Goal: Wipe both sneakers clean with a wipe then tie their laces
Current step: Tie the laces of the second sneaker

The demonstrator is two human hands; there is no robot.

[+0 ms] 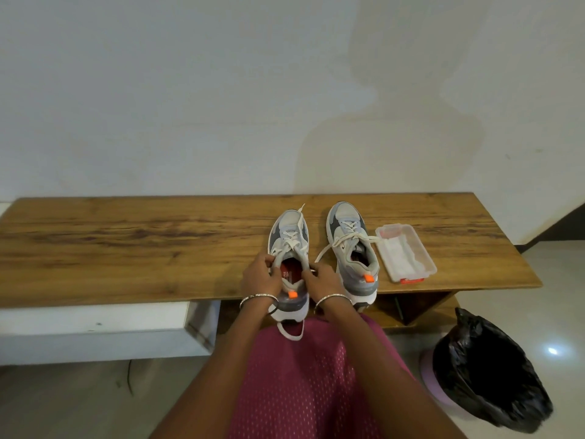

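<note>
Wooden bench (126, 242) runs across the middle of the frame, against a pale wall. Two grey-and-white sneakers stand on it at centre, toes pointing to the wall.

The held sneaker (286, 229) is lower centre, with its heel hanging past the bench's front edge over the person's pink lap and orange heel tab showing. Left hand (261, 275) has its fingers curled round the left side of the collar. Right hand (323, 280) has its fingers curled on the right side of the collar, with a bit of white lace at the fingertips. Cannot tell if either hand truly pinches a lace. Its laces (294, 240) are loose, and one loop dangles below the heel.

Second sneaker (348, 236) is just right of it, untouched and unlaced, one lace trailing towards the right hand.

Clear plastic wipe box (406, 253) sits just right of the second sneaker, lid off, white wipes inside.

Lower right of the frame, on the floor, is a bin lined with a black bag (487, 369).
</note>
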